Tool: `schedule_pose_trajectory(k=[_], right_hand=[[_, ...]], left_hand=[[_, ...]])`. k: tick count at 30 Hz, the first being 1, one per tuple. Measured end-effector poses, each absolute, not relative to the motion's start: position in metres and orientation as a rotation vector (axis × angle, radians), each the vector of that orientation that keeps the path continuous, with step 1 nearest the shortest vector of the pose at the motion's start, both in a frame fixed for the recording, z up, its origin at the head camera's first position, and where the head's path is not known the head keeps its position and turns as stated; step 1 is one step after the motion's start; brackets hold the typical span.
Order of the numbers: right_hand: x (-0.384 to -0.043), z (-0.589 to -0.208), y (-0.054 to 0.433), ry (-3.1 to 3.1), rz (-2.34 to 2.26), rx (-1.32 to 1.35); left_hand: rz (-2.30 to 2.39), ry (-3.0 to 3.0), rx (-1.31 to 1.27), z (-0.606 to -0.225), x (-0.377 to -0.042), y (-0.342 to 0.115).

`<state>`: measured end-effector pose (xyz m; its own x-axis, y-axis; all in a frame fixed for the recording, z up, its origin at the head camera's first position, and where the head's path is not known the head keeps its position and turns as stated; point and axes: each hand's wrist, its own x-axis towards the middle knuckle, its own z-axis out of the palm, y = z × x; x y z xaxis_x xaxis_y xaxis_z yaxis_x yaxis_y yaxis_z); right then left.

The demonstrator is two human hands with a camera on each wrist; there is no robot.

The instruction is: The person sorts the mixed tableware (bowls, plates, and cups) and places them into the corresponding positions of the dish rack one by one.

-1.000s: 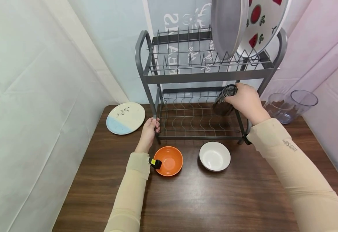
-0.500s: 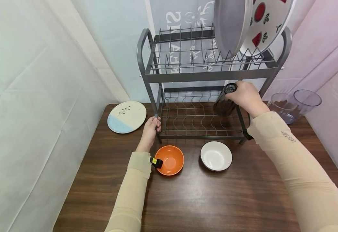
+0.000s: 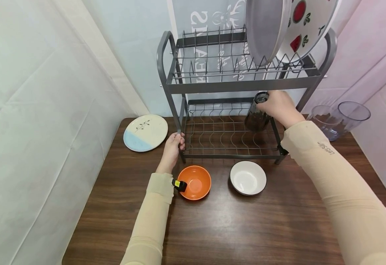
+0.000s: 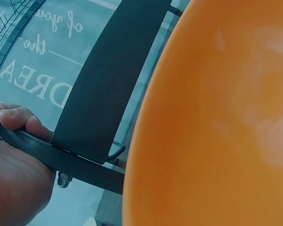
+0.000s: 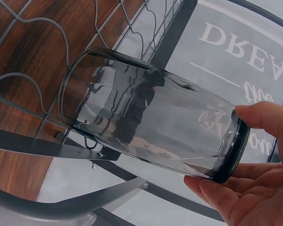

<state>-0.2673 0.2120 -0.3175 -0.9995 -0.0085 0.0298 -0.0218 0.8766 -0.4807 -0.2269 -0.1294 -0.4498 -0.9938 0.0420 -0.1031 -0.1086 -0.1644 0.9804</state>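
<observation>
My right hand (image 3: 278, 106) pinches a dark tinted drinking glass (image 3: 257, 117) by its thick base. In the right wrist view the glass (image 5: 151, 113) is upside down, its rim close to the wires of the lower tier. Thumb and fingers of the right hand (image 5: 259, 174) lie on opposite sides of the base. The two-tier dish rack (image 3: 242, 86) is dark grey metal. Its left front post is gripped low down by my left hand (image 3: 173, 147). In the left wrist view, fingers of the left hand (image 4: 19, 165) curl around the dark post (image 4: 80, 167).
On the table (image 3: 232, 235), an orange bowl (image 3: 197, 186) and a white bowl (image 3: 247, 178) stand before the rack. A blue and cream plate (image 3: 146, 132) lies left. Clear tumblers (image 3: 352, 117) stand right. A grey plate (image 3: 266, 33) and a watermelon-patterned plate (image 3: 307, 29) fill the upper tier's right.
The head view has shifted slightly. My right hand and the glass have moved a little toward the back of the lower tier. The left hand keeps its grip on the post.
</observation>
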Motion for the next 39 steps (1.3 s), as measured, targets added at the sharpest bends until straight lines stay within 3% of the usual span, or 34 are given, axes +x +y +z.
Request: schedule_pose_trajectory(k=[9,39], right_hand=[[-0.27,-0.313,0.213,-3.025,0.776,0.052],[-0.267,-0.326,0.207,-3.106,0.847,-0.056]], left_hand=[[2.37,1.939,0.01,-0.448,-0.226,-0.13],[2.37,1.904,-0.079,-0.451,-0.225,-0.129]])
